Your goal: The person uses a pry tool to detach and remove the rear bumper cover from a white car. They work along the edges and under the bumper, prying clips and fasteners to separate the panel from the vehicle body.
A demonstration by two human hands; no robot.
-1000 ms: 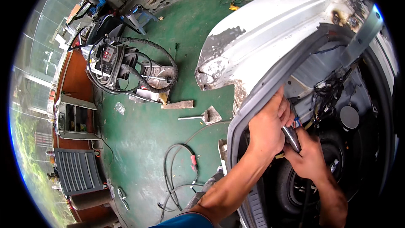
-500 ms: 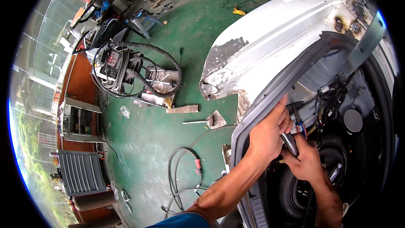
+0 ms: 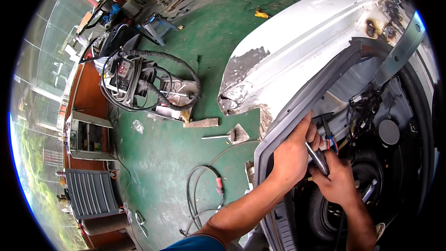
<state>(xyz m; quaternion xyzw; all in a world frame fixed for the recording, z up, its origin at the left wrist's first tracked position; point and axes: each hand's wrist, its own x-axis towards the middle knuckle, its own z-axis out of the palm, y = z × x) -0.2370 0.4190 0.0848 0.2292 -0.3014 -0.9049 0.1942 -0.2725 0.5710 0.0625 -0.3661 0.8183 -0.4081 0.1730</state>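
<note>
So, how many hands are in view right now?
2. The left hand is beside the grey seal, near the upper end of the metal tool; the right hand grips its lower end. Some fingers are partly hidden; no other hand shows.

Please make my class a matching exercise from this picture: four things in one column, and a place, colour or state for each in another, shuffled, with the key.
Things:
1. metal bar
2. tyre
3. wooden block
4. car panel

Descriptions:
A. lying on the green floor
B. white, with a bare grey patch
C. held in the right hand
D. black, partly hidden behind the right forearm

Right pairs: 1-C, 2-D, 3-A, 4-B
</note>
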